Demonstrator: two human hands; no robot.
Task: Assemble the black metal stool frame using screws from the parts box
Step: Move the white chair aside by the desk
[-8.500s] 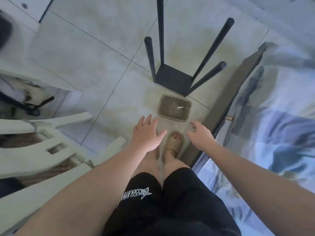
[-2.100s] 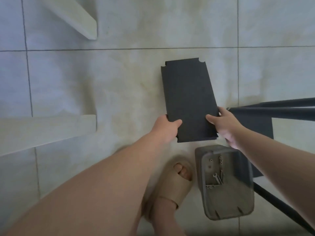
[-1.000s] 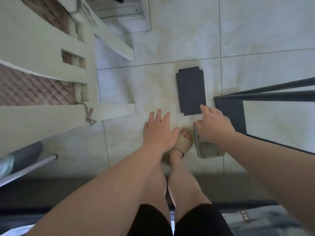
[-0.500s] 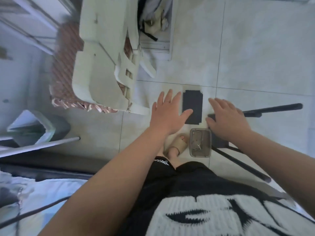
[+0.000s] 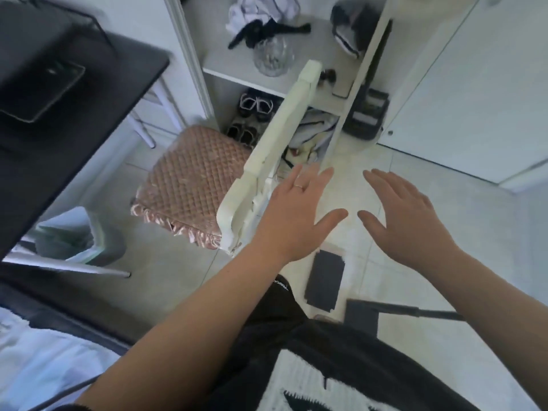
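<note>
Held nothing, between steps: left hand (image 5: 296, 221) and right hand (image 5: 412, 223), fingers (image 5: 300, 179) spread wide. Probably needed next: reaching back behind the fingertips for flat black rectangular metal panel (image 5: 324, 280) beside black metal stool frame (image 5: 361, 317).

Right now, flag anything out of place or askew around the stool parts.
The flat black rectangular panel lies loose on the pale tiled floor, close beside the black metal stool frame but not attached to it. The left hand and right hand hover open, holding nothing.

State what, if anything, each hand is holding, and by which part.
Nothing is held. The left hand and right hand are both open, fingers spread; the black panel lies untouched.
</note>
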